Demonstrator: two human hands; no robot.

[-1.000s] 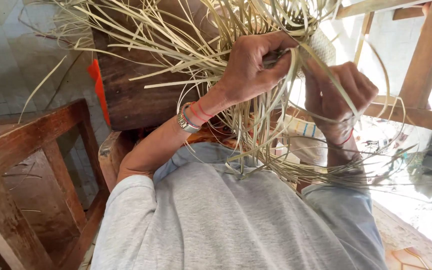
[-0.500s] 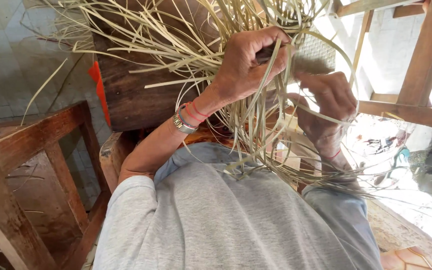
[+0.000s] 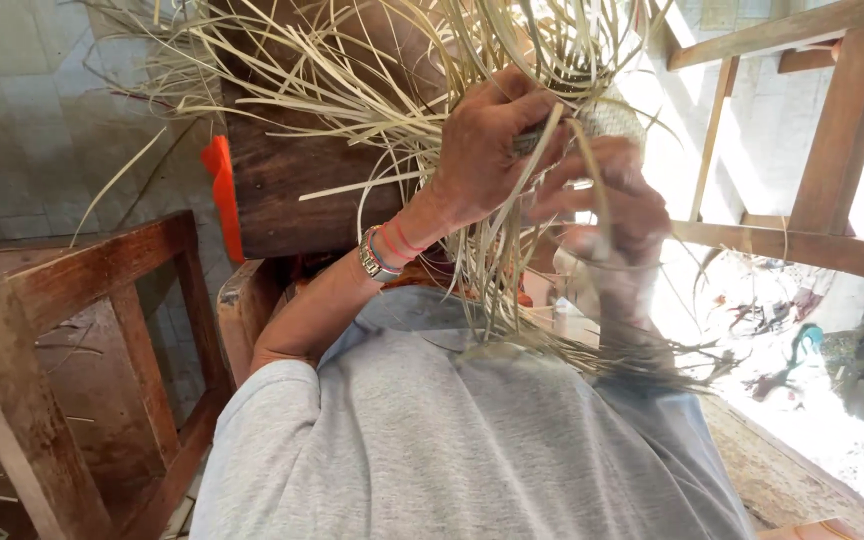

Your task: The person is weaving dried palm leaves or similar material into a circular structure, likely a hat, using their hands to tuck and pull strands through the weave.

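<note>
Gripping thin, dry straw strips (image 3: 372,100), left hand (image 3: 482,150) and right hand (image 3: 607,205) pinch woven strands.

1. A light grey short-sleeved shirt (image 3: 472,450) fills the view from six o'clock upward.
2. The left wrist wears a metal-banded watch (image 3: 370,253).
3. Just beside it, toward one o'clock, sit thin red bands (image 3: 398,240).

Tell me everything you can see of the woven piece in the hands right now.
The woven piece is small, pale, tightly plaited from flat straw-like strips. Only a patch shows, at chest height. Long loose strips spray from it upward and hang over the grey shirt. The left hand grips it from above; the blurred right hand pinches strips below.
</note>
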